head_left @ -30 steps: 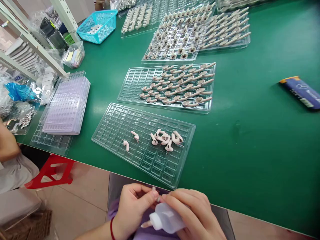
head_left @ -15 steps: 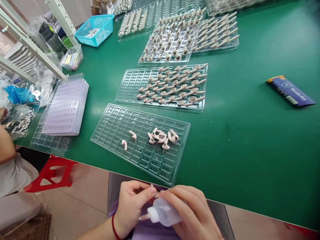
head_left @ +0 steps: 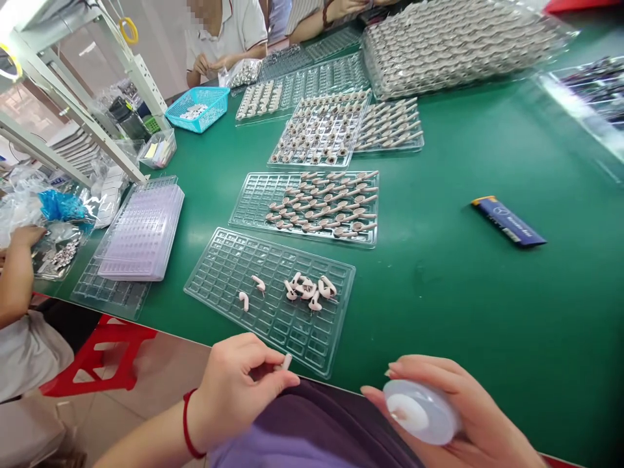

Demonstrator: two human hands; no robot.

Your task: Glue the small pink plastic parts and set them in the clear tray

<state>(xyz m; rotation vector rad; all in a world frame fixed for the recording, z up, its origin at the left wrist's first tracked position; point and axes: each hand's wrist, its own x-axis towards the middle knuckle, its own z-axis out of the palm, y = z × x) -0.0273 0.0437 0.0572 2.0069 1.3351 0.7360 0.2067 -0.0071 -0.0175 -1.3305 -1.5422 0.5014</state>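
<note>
My left hand (head_left: 238, 383) is closed in a pinch on a small pale pink plastic piece (head_left: 286, 362), low in the head view, just in front of the table edge. My right hand (head_left: 458, 416) is wrapped round a small white squeeze bottle (head_left: 420, 411) whose round base faces the camera. The two hands are apart. Just beyond them lies a clear compartment tray (head_left: 229, 266) with several loose pink pieces (head_left: 307, 289) on it.
More clear trays with pink and grey parts (head_left: 322, 205) cover the green table (head_left: 463, 279) toward the back. A stack of clear trays (head_left: 141, 234) lies left, a blue basket (head_left: 197, 110) far left, a dark blue box (head_left: 508, 222) right. Other people sit at left and across.
My hands have separated: the bottle moved right and turned its base toward me, the left hand kept the small piece. The camera tilted up, showing more of the table's far side.
</note>
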